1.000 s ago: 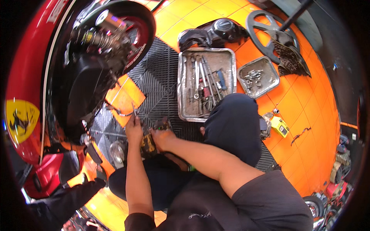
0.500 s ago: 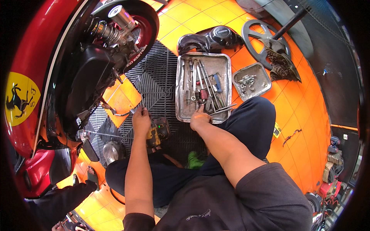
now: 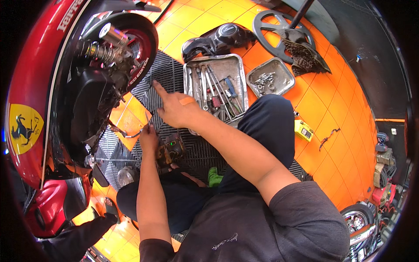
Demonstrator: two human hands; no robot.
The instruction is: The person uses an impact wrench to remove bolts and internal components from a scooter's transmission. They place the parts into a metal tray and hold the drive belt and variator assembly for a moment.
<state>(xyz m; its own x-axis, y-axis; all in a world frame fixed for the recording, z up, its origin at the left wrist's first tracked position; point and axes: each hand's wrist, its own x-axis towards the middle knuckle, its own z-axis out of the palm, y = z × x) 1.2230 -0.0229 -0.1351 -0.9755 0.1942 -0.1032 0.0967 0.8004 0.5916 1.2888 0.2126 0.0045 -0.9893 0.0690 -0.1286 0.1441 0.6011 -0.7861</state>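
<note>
My left hand (image 3: 149,140) is closed around a slim, pointed metal piece whose kind I cannot make out. Right beside it is the end of a dark hose or cable (image 3: 126,133) coming from the motorbike (image 3: 94,98). Above the ribbed black mat (image 3: 168,74), my right hand (image 3: 176,109) has its index finger stretched out and the thumb apart, with nothing visible in it. To its right lies a metal tray (image 3: 239,72) of wrenches, screwdrivers and other tools, its lower left part hidden by my hand and forearm.
A smaller tray (image 3: 286,81) holds bolts and rings. Behind are a black engine cover (image 3: 218,41) and a grey wheel-shaped stand base (image 3: 262,28). A cordless power tool (image 3: 172,148) stands near my left wrist. A yellow box (image 3: 303,130) lies beyond my right knee. Another person's foot (image 3: 111,209) shows lower left.
My right hand has left the tool tray and moved left over the mat, index finger extended. My left hand stays near the hose end. The view has shifted, revealing more of the yellow box.
</note>
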